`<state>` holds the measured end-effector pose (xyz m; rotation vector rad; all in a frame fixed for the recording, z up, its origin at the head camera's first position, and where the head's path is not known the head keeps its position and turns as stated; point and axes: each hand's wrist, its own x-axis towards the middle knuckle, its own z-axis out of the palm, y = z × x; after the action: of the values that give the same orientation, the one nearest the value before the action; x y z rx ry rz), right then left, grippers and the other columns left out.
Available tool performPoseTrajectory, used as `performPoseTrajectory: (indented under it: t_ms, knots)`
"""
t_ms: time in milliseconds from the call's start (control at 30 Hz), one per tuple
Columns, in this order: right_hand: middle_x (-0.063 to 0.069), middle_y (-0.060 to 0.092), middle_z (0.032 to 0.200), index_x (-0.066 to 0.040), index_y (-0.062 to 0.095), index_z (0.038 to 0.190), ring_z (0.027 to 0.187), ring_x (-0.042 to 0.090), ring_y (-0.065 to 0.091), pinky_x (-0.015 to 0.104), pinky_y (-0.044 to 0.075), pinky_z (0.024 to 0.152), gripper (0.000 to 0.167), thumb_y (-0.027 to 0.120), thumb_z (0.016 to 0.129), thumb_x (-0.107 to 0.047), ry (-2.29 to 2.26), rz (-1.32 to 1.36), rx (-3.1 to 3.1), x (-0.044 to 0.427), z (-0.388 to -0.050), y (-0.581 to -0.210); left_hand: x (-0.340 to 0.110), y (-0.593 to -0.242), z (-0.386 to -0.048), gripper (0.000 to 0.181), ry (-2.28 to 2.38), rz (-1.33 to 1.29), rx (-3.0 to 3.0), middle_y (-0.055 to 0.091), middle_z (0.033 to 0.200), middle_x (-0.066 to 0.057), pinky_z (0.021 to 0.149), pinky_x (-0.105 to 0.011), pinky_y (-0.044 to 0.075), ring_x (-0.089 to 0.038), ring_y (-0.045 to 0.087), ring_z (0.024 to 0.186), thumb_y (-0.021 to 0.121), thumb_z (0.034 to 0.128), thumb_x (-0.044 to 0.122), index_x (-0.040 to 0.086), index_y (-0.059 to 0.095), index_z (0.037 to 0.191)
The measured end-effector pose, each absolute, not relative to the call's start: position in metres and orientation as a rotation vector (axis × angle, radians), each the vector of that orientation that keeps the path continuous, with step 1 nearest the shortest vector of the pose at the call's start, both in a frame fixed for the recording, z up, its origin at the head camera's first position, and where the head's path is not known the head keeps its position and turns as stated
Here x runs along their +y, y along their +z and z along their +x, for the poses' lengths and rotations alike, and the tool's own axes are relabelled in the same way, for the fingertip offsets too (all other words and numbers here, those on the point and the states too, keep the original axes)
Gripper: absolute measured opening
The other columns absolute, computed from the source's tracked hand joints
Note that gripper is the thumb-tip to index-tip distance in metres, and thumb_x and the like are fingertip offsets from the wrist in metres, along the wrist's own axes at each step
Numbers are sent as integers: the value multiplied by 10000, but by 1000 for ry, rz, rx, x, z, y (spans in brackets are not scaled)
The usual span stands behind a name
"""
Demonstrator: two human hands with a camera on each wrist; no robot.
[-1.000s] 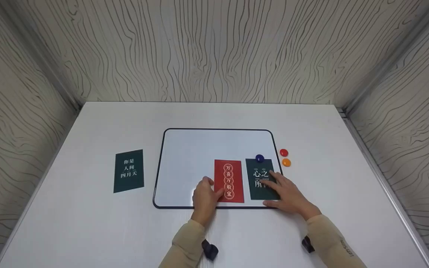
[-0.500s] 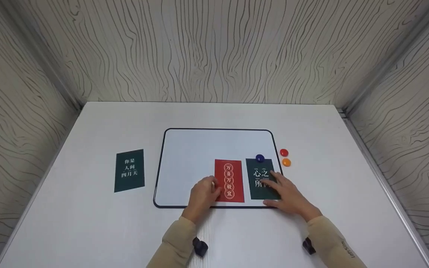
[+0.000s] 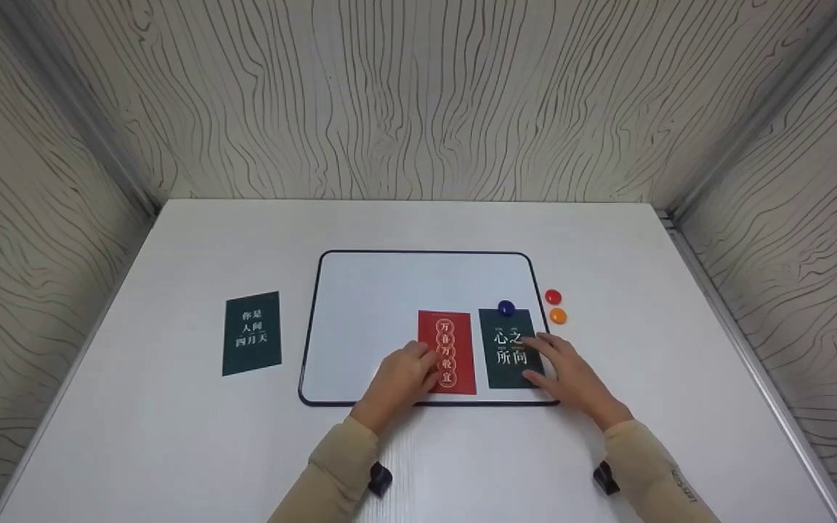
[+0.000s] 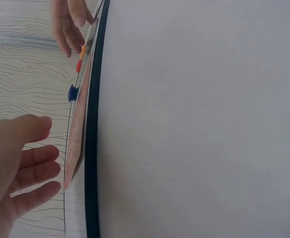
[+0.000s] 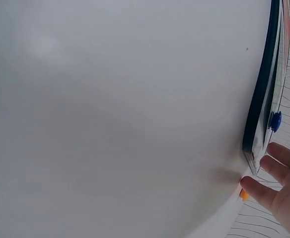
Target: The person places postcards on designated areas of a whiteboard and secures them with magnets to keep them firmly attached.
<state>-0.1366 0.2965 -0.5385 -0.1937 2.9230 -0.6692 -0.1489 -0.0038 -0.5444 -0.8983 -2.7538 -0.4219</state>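
A red card (image 3: 462, 349) with pale characters lies on the lower right of a black-framed whiteboard (image 3: 360, 319). My left hand (image 3: 398, 381) is at its lower left edge, the fingertips over the card. In the left wrist view the left hand (image 4: 11, 168) has loosely bent, separated fingers and holds nothing. Right of the red card lies a dark green card (image 3: 500, 376), with a blue magnet (image 3: 506, 308) at its top edge. My right hand (image 3: 575, 378) spreads its fingers over that card's right edge; the right wrist view shows the right hand (image 5: 286, 191) gripping nothing.
A red magnet (image 3: 553, 296) and an orange magnet (image 3: 558, 316) sit just right of the whiteboard. Another dark green card (image 3: 253, 334) lies on the white table (image 3: 171, 407) to the board's left. Patterned walls (image 3: 404, 102) enclose the table's back and sides.
My left hand has shifted from the red card's left edge to reach its fingers over the card. My right hand has drawn slightly right, uncovering more of the green card's characters.
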Motion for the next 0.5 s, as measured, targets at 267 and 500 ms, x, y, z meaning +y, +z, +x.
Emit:
performPoseTrajectory:
  t_ms: [267, 500]
  knots:
    - [225, 453, 1424, -143, 472, 1407, 1311, 416, 449, 587, 399, 1086, 543, 642, 917, -304, -694, -75, 2997, 304, -142, -542, -3, -543, -150, 442, -290, -1053, -2842, 593, 1336, 19, 1122, -407, 435, -175, 521, 1290, 646, 892, 417, 230, 592, 1289]
    - [226, 487, 1372, -85, 462, 1409, 1278, 395, 471, 571, 394, 1098, 537, 630, 925, -245, -751, 6, 3018, 309, -147, -542, -2, -548, -149, 573, -266, -1071, -2994, 431, 1530, 18, 1209, -448, 306, -213, 359, 1450, 581, 908, 492, 303, 451, 1433]
